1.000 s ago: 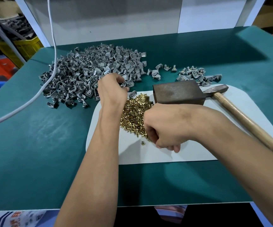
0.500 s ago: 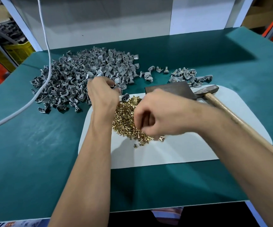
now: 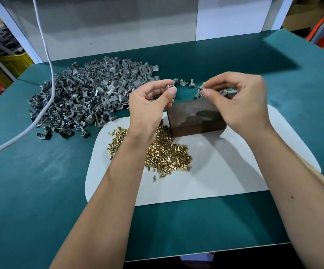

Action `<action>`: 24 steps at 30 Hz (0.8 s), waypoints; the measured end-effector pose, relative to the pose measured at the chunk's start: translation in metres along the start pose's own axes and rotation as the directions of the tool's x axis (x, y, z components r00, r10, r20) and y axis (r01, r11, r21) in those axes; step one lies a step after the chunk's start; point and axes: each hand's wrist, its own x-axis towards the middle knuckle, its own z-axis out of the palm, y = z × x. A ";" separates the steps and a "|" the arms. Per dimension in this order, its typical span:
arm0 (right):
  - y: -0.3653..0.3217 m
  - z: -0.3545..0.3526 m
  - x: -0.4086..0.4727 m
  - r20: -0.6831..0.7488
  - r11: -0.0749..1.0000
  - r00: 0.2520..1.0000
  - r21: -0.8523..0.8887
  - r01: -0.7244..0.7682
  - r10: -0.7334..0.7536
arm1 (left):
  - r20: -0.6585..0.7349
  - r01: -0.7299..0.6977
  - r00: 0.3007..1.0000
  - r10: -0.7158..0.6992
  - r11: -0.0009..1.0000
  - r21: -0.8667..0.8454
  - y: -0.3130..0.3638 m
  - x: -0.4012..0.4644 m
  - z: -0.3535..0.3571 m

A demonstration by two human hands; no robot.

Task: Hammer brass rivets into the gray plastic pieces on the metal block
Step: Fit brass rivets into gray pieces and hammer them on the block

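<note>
Both hands have risen from the piles since half a second ago and now hover above the metal block (image 3: 194,118), facing each other. The left hand (image 3: 149,105), earlier buried in the gray pile, pinches a small gray plastic piece (image 3: 169,87) between thumb and forefinger. The right hand (image 3: 240,98), earlier over the rivets, pinches something tiny at its fingertips; it is too small to tell whether it is a rivet.

The block is a dark, dull, rectangular slab with worn patches on top, standing on a smooth white mat (image 3: 215,183) with rounded corners. The brass rivets (image 3: 168,156) form a shiny golden heap on the mat, just beside the block. The angular, curved gray pieces (image 3: 87,100) lie heaped on the green tabletop (image 3: 31,181), with a few more (image 3: 186,82) scattered behind the block. A white cable (image 3: 46,55) trails across the pile.
</note>
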 end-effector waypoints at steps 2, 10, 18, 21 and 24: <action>0.005 -0.003 0.002 -0.112 0.998 0.992 -0.025 -0.055 0.052 | 0.013 0.032 0.999 -0.031 0.997 -0.066 0.000 -0.001 0.001; -0.001 0.015 -0.008 -0.042 0.998 0.998 -0.042 0.053 -0.055 | 0.190 0.027 0.982 -0.003 0.992 -0.120 0.001 -0.006 0.005; -0.008 0.015 -0.012 -0.038 0.979 0.981 -0.086 0.186 -0.190 | 0.277 0.026 0.961 0.010 0.991 -0.128 0.000 -0.007 0.006; -0.009 0.015 -0.013 -0.039 0.974 0.978 -0.103 0.201 -0.206 | 0.284 0.045 0.959 -0.002 0.988 -0.147 -0.001 -0.007 0.005; -0.008 0.015 -0.013 -0.047 0.973 0.976 -0.103 0.208 -0.214 | 0.305 0.060 0.952 -0.008 0.985 -0.163 -0.001 -0.006 0.004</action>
